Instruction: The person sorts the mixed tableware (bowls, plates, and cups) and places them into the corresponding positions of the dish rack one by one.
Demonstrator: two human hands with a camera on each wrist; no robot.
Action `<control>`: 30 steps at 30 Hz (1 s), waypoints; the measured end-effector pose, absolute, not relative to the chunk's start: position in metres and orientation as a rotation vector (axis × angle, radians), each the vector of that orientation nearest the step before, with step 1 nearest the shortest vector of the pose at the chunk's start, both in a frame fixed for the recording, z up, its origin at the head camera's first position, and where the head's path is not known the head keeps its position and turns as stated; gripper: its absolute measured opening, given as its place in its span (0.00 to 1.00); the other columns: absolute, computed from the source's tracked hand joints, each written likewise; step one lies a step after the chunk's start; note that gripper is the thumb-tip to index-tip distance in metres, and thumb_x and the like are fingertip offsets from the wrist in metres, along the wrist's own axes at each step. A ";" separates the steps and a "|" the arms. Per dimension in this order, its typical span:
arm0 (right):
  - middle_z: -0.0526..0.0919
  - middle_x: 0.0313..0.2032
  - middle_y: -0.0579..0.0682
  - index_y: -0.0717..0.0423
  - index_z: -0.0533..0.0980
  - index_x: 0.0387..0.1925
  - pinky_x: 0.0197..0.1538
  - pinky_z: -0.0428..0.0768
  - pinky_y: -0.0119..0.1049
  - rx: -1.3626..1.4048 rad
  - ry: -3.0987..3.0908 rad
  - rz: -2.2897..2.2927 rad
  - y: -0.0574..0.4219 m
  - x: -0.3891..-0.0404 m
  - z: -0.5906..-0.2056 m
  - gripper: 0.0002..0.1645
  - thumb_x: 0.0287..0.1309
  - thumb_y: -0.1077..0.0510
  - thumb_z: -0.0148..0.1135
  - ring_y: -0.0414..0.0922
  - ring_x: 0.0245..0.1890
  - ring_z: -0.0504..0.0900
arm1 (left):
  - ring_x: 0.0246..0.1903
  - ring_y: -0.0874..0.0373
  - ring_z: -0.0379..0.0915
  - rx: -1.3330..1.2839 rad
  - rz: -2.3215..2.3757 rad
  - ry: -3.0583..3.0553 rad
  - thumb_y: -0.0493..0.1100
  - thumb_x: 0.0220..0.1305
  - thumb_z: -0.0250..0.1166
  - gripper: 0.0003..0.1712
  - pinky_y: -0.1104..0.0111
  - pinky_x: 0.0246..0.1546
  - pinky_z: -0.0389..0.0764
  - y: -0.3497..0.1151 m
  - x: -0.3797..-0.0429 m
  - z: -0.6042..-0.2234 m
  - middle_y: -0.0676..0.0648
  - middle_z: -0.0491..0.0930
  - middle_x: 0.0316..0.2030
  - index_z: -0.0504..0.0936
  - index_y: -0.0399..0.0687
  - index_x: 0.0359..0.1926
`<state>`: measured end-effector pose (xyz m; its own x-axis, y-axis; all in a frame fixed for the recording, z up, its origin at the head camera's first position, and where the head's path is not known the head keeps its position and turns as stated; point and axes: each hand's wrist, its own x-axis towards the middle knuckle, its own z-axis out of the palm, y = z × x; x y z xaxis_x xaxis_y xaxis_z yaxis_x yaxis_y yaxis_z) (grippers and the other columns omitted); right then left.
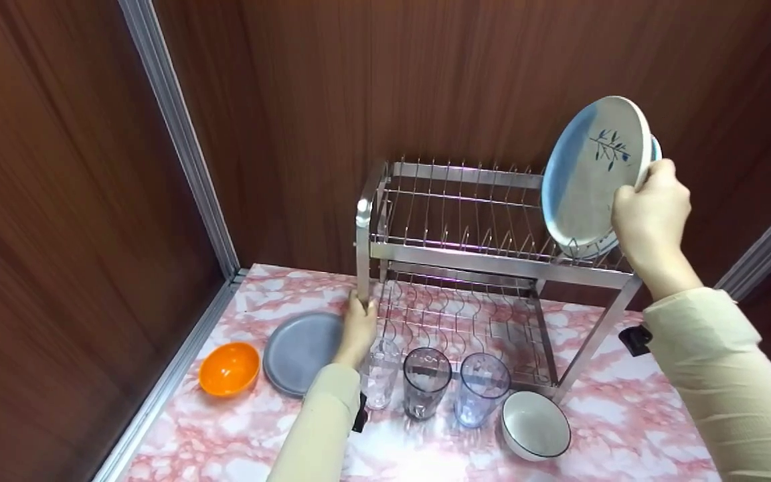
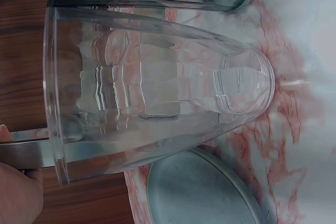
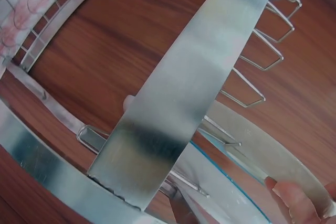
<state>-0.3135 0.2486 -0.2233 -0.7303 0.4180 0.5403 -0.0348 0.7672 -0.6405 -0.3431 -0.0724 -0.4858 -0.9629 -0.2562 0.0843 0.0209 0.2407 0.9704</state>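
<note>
My left hand [image 1: 359, 328] grips the front left post of a two-tier metal dish rack [image 1: 466, 253], low down near the table. With my right hand [image 1: 653, 207] I hold the right rim of a plate [image 1: 583, 181], cream and blue with a painted sprig. It stands on edge, leaning, at the right end of the upper tier, its lower rim among the wires. Close behind it shows a second plate with a teal edge [image 3: 223, 171], mostly hidden in the head view. A clear glass [image 2: 163, 77] fills the left wrist view, in front of my left hand.
Along the rack's front stand the clear glass, a dark glass [image 1: 427, 381], a bluish glass [image 1: 482, 391] and a white bowl [image 1: 536, 428]. On the left lie a grey plate [image 1: 300, 351] and an orange bowl [image 1: 230, 369]. Wooden panels [image 1: 278, 100] enclose the pink marbled table [image 1: 191, 442].
</note>
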 end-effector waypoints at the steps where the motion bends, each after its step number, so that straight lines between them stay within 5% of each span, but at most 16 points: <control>1: 0.76 0.43 0.69 0.65 0.64 0.38 0.44 0.70 0.55 -0.280 -2.264 0.828 0.248 -0.314 -0.224 0.14 0.46 0.65 0.42 0.63 0.45 0.74 | 0.54 0.44 0.66 0.223 -1.802 -2.285 0.42 0.63 0.49 0.26 0.54 0.59 0.64 -0.072 -0.343 -0.486 0.37 0.70 0.51 0.55 0.41 0.60; 12: 0.75 0.41 0.74 0.68 0.64 0.39 0.39 0.70 0.60 -0.249 -2.323 0.734 0.241 -0.317 -0.228 0.15 0.47 0.65 0.41 0.70 0.42 0.72 | 0.55 0.42 0.64 0.244 -1.767 -2.300 0.43 0.63 0.49 0.28 0.53 0.59 0.63 -0.071 -0.343 -0.487 0.35 0.68 0.53 0.54 0.41 0.61; 19: 0.74 0.38 0.75 0.69 0.64 0.39 0.38 0.69 0.61 -0.253 -2.329 0.721 0.240 -0.319 -0.233 0.15 0.47 0.64 0.42 0.71 0.40 0.72 | 0.48 0.43 0.71 0.208 -1.701 -2.285 0.41 0.62 0.49 0.16 0.54 0.53 0.69 -0.071 -0.343 -0.488 0.36 0.74 0.43 0.62 0.41 0.51; 30: 0.74 0.41 0.75 0.69 0.64 0.43 0.40 0.72 0.59 -0.284 -2.379 0.739 0.243 -0.324 -0.235 0.18 0.48 0.64 0.42 0.70 0.42 0.72 | 0.49 0.43 0.70 0.224 -1.746 -2.279 0.41 0.62 0.49 0.20 0.54 0.54 0.68 -0.070 -0.344 -0.488 0.36 0.73 0.45 0.60 0.41 0.54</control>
<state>-0.3242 0.2433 -0.2346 -0.7825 0.3687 0.5017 0.0195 0.8199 -0.5721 -0.3437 -0.0703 -0.4876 -0.9541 -0.2777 0.1121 0.0359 0.2655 0.9634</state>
